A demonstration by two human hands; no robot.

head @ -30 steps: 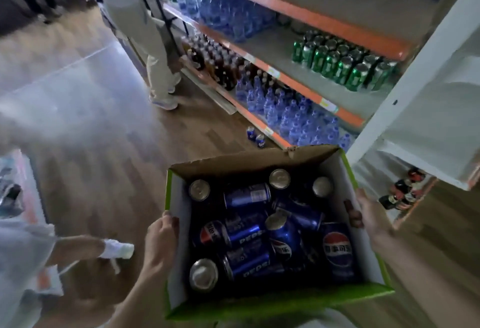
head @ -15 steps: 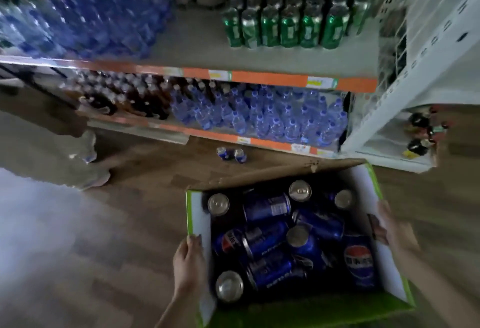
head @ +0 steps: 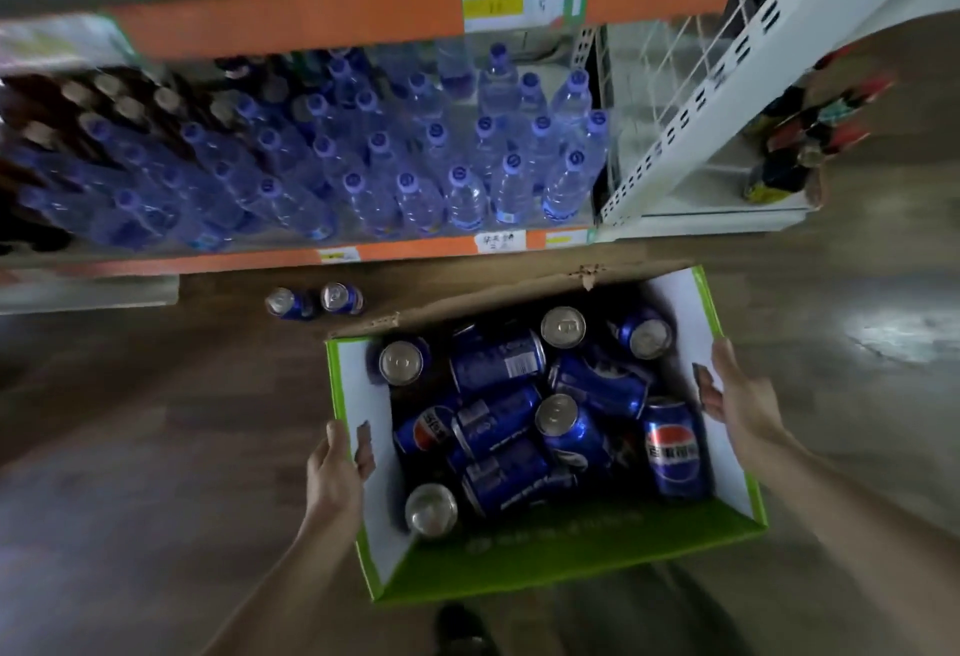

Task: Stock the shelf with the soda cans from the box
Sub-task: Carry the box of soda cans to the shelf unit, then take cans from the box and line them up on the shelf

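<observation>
An open cardboard box (head: 545, 557) with green edges and white inner walls hangs in front of me above the wooden floor. Several blue Pepsi cans (head: 498, 359) lie jumbled inside it, some upright, some on their sides. My left hand (head: 335, 468) grips the box's left wall, thumb inside. My right hand (head: 737, 395) grips the right wall. Straight ahead is the orange-edged shelf (head: 415, 253); its bottom level is filled with water bottles (head: 467, 188).
Two blue cans (head: 314, 299) stand on the floor just before the shelf's bottom edge. Dark bottles (head: 78, 104) fill the shelf's left part. A white perforated rack (head: 727, 84) with small dark bottles (head: 795, 151) stands to the right. My shoe (head: 457, 629) shows below the box.
My view has turned from along the aisle to facing the shelf and has come closer and lower. Both hands keep the same grip on the box. The other person has left the view.
</observation>
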